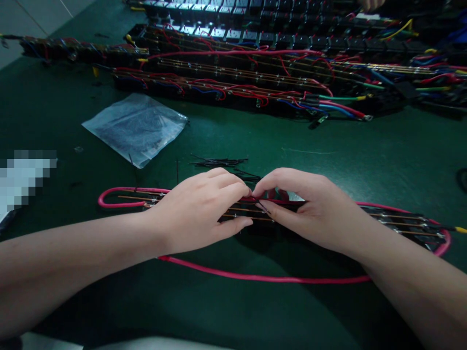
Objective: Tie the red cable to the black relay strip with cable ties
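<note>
A long black strip assembly [412, 228] with copper-coloured rods lies across the green table in front of me. A thick red cable [127, 189] runs along its far edge and loops round both ends. My left hand [207, 209] lies over the middle of the assembly, its fingers curled over the red cable and its thumb apart on the near side. My right hand [306, 209] meets it there, thumb and forefinger closed on a thin black cable tie [263, 208] at the red cable. The fingers hide most of the tie.
Loose black cable ties [222, 162] lie just beyond my hands, and a clear plastic bag [138, 127] lies behind them to the left. Similar wired assemblies [219, 87] fill the far side of the table [233, 311]. The red cable's slack bows toward me.
</note>
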The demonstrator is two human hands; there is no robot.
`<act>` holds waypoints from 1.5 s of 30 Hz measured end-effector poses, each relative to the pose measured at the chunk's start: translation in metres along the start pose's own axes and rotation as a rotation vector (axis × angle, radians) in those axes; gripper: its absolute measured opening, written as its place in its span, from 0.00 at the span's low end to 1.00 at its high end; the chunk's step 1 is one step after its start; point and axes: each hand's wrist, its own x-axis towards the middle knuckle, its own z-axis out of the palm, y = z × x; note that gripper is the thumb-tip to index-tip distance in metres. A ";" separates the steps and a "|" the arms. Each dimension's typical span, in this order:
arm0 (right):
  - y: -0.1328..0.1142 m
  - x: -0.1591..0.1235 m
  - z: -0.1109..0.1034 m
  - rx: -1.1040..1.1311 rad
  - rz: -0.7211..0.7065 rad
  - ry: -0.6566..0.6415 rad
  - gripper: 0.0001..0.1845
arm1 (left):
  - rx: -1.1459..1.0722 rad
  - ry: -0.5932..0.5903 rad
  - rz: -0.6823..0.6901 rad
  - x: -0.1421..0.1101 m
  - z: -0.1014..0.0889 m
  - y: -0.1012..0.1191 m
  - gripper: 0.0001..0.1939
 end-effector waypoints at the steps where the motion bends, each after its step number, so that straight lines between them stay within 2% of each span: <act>1: 0.000 0.000 0.000 0.006 -0.006 0.000 0.06 | -0.001 -0.003 -0.003 0.000 0.000 0.000 0.12; 28: 0.000 -0.001 0.001 0.015 -0.016 0.014 0.06 | 0.011 -0.009 -0.019 0.000 -0.001 0.002 0.12; 41: -0.001 -0.002 -0.001 0.030 -0.104 -0.002 0.07 | 0.025 -0.009 -0.042 0.001 0.000 0.003 0.10; 45: -0.001 -0.002 -0.001 0.017 -0.078 0.012 0.02 | 0.031 -0.010 -0.045 0.001 0.000 0.003 0.11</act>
